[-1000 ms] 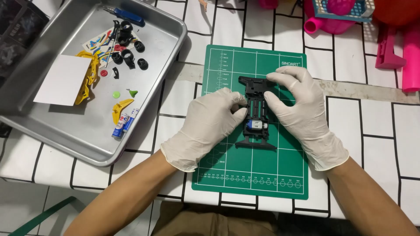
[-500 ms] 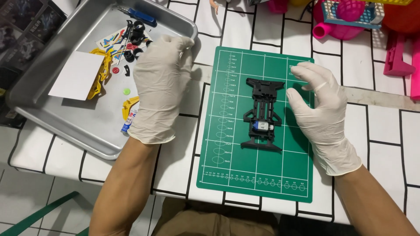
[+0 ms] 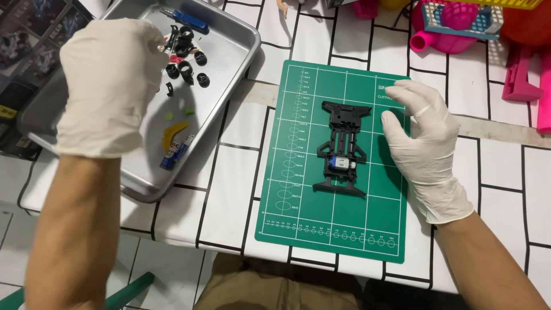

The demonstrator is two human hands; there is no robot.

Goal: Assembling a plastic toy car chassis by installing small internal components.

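A person in white gloves works at a tabletop (image 3: pixel 505 166) covered with a white cloth crossed by black lines. The step in hand looks like fetching a small part for a toy car frame.

The left hand (image 3: pixel 109 86) hovers over a metal tray (image 3: pixel 229 80) at the left, fingers curled downward. Its palm faces away, so I cannot tell whether it holds anything. Just beside its fingertips lie small black wheels (image 3: pixel 186 60) and rings. Further down the tray lie a yellow curved piece (image 3: pixel 171 135) and a small blue and white piece (image 3: pixel 175 152). A blue-handled tool (image 3: pixel 188 22) lies at the tray's far edge.

The black car frame (image 3: pixel 341 146), with a small blue and silver motor (image 3: pixel 340 163) near its close end, lies flat on a green cutting mat (image 3: pixel 338 224). It is well apart from the left hand. The right hand (image 3: pixel 425 138) rests open on the mat, fingers spread, just beside the frame's right side, empty.

Judging from this, the next move calls for a fine pinch on one small part among many crowded together.

Pink plastic toys (image 3: pixel 436 28) sit at the far right edge.
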